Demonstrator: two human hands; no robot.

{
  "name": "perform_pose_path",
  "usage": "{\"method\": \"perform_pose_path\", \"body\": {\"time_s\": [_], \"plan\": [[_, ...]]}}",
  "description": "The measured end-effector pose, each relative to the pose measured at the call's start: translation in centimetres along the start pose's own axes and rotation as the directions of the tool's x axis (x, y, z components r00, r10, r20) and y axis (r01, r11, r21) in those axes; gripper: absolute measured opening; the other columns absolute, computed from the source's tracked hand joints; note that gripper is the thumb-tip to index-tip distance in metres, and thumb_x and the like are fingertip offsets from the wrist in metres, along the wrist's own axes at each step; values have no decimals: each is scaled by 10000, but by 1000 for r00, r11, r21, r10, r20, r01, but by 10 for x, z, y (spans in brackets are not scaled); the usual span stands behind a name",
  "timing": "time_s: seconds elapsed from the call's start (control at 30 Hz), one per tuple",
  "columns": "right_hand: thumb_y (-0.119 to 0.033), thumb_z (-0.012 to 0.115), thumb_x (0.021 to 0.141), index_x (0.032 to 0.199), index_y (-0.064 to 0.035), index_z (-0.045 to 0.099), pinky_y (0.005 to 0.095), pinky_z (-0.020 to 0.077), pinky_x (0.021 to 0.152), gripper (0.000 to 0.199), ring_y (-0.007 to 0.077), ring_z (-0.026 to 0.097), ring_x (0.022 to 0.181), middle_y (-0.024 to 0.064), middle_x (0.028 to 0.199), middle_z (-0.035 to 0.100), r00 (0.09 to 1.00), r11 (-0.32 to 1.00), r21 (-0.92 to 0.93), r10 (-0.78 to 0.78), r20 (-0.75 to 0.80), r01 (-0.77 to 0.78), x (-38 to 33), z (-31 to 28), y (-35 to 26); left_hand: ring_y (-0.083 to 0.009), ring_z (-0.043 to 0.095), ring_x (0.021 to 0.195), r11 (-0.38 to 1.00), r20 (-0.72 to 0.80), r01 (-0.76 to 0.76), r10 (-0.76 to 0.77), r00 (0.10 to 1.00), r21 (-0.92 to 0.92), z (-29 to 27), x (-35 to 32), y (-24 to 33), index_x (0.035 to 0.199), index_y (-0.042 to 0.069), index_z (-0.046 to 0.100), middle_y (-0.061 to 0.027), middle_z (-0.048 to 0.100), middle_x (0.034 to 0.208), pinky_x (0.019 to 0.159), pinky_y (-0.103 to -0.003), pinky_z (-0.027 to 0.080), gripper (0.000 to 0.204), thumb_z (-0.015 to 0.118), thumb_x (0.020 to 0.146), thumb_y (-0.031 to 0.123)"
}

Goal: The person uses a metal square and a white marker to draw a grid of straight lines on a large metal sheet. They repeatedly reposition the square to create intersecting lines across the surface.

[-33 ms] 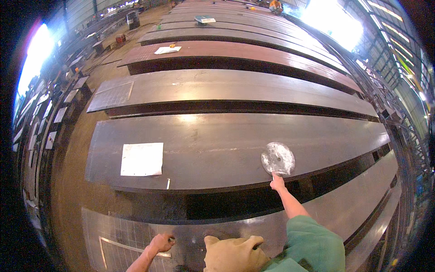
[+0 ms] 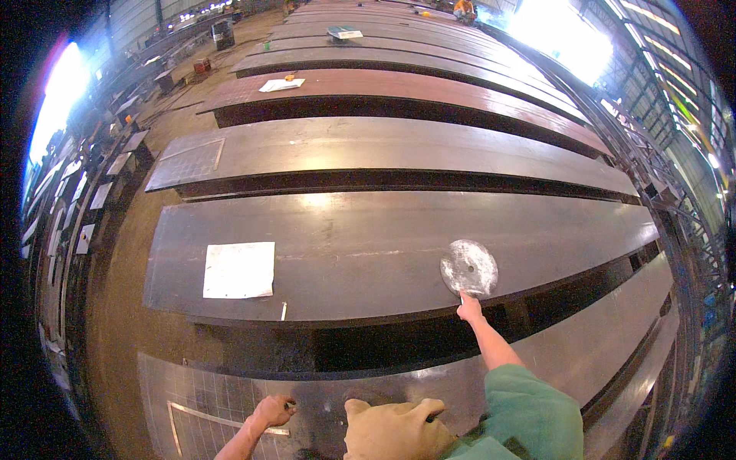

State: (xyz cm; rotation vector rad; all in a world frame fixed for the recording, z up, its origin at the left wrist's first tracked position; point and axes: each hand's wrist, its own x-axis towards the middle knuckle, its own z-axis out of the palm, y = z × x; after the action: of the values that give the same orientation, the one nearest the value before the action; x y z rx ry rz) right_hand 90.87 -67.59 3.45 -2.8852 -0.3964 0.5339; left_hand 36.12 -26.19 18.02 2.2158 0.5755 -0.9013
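Note:
A dusty grey round disc with a small centre hole lies flat on a wide steel beam. My right hand reaches to the disc's near rim, index finger stretched onto it and the other fingers curled. A small pale sliver shows at those fingertips, too small to name. Down at the left, my left hand is closed above the nearest beam; what its curled fingers hold is hidden. Beside it, a thin L-shaped metal square rests on a grid of lines marked on that beam.
A white paper sheet and a short white stick lie on the disc's beam. Dark gaps separate the parallel beams. Another paper lies on a reddish beam farther off. A person in orange is far away. Tan cloth covers the lower middle.

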Motion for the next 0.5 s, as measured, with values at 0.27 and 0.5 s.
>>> {"method": "perform_pose_path", "body": {"time_s": [0.27,0.5], "plan": [[-38,585,792,1565,-160,301,493,538,865,832,414,662,1033,301,1147,646,990,990,-19,139,14,-139,7,-24,23,-386,674,1032,999,-69,-37,38,997,18,-8,-2,10,1208,141,689,-167,734,1059,940,-466,524,392,619,902,376],[-35,557,829,1560,-159,325,476,563,760,777,415,686,912,274,1046,687,930,923,182,358,-86,-338,18,-25,60,-390,673,1026,995,-81,-95,95,992,12,-1,10,14,1211,132,685,-163,735,1049,930,-481,523,393,607,908,370]]}}
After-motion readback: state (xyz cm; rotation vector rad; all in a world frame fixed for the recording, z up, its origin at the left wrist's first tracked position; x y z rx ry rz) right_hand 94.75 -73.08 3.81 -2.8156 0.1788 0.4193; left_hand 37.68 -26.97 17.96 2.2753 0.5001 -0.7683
